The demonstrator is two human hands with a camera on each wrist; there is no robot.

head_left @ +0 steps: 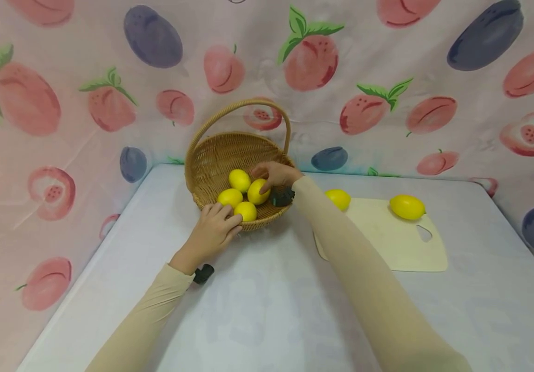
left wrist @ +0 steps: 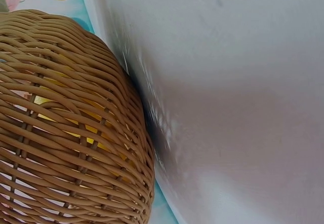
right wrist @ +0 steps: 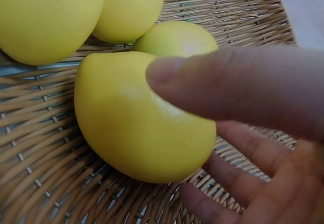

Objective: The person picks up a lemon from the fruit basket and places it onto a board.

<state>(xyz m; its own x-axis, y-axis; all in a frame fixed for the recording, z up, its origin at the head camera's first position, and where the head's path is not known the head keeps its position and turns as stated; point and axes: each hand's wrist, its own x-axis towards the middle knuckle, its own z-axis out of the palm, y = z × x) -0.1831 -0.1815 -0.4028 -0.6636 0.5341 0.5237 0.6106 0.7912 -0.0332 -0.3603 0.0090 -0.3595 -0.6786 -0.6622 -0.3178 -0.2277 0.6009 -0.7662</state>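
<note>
Right hand (head_left: pixel 273 175) grip is closing around a lemon (head_left: pixel 257 191) in the basket (head_left: pixel 211 155); left hand (head_left: pixel 213 230) grip, fingers relaxed, is steadying the rim. Two lemons (head_left: pixel 406 206) are waiting on the cutting board (head_left: pixel 402 248).

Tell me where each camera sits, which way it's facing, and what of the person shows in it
Head: looks forward and down at the table, basket, cutting board; both sleeves, left hand, right hand show.
Left wrist: beside the basket's woven wall, facing along the table; no body part visible.
Right wrist: inside the basket, on the gripped lemon; thumb and fingers show.
Shared: all three views show basket and lemons.
</note>
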